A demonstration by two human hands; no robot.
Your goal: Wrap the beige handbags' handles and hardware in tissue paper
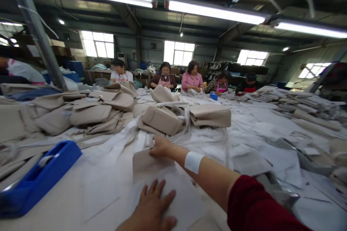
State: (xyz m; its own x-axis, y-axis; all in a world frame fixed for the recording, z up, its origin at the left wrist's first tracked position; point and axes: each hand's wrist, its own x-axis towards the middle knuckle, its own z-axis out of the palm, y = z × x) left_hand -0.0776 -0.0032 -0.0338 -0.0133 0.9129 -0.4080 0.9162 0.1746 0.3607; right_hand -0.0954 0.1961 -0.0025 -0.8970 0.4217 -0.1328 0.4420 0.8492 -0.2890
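Low in the view, my left hand [153, 205] lies spread with its fingers apart on a white sheet [187, 195]. The sheet covers the near part of a flat beige bag piece [151, 166] with rounded corners. My right hand [162, 147] reaches across to the far edge of that piece, fingers curled together. A bit of white shows at its fingertips, but what they hold is too small and blurred to tell. A white patch [193, 162] sits on my right forearm. Just beyond the right hand lies a beige bag [162, 121], with another beige bag [210, 115] beside it.
A blue tape dispenser [51, 173] stands at the left. Behind it rises a pile of beige bags [92, 113]. White paper sheets [276, 155] spread over the right side, with stacked beige pieces [311, 113] farther back. Several co-workers sit along the far side.
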